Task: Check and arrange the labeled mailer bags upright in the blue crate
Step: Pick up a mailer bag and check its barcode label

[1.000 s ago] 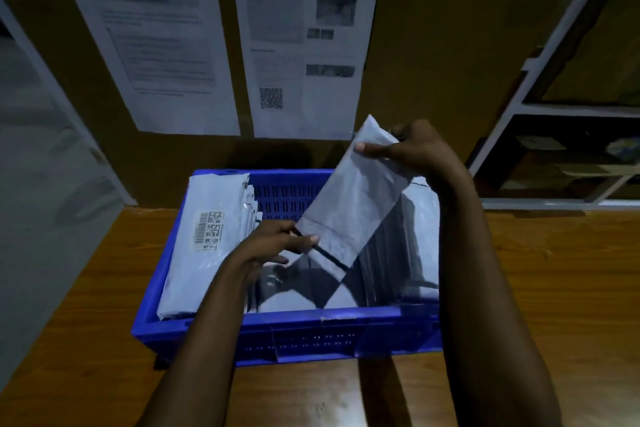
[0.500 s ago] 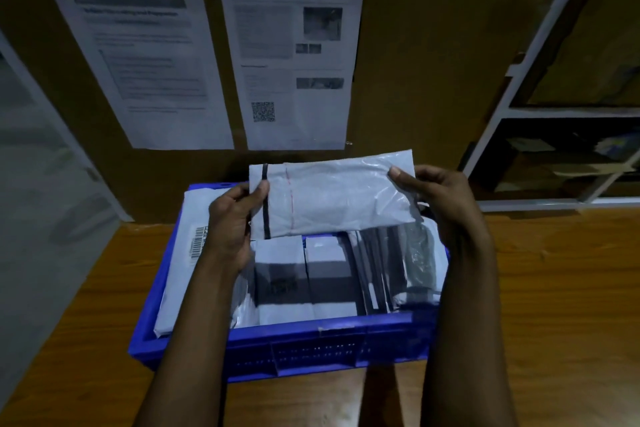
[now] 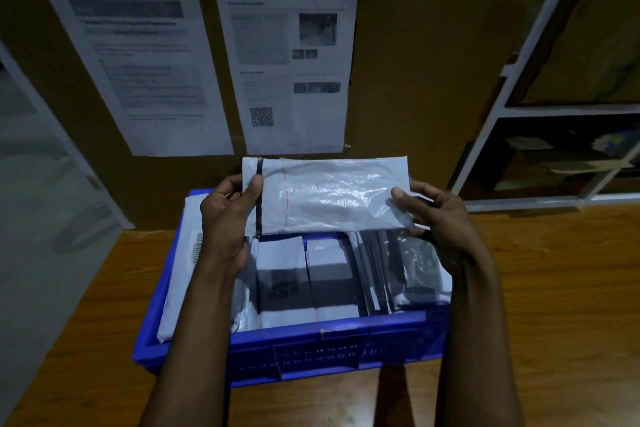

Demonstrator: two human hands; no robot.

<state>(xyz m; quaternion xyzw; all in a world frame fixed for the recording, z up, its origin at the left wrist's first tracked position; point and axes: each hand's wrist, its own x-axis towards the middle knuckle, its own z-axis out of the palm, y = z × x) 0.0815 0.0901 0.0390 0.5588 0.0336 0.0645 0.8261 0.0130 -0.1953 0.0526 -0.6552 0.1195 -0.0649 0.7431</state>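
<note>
1. a white mailer bag (image 3: 332, 196) is held in the air over the far half of the blue crate (image 3: 329, 328), its long side level and one broad face toward the camera.
2. the left hand (image 3: 227, 218) has its grip clamped on the bag's left end. the thumb lies on the front beside a black strip and the fingers are curled behind.
3. the right hand (image 3: 441, 215) has its grip clamped on the bag's right end. the thumb is on the front near the lower corner and the fingers are behind.
4. a thin red dotted line runs top to bottom across the bag, just right of the black strip.
5. inside the crate, other mailer bags (image 3: 332, 274), white and dark, stand on edge, packed side by side.
6. at the crate's left side a larger white bag (image 3: 180, 274) leans over the rim. its barcode label (image 3: 196, 246) is partly hidden by the left wrist.
7. the crate sits on a wooden desk (image 3: 554, 288).
8. behind it, two printed sheets (image 3: 138, 69) hang on a cardboard panel (image 3: 433, 80), and a white-framed shelf (image 3: 561, 111) stands to the right.
</note>
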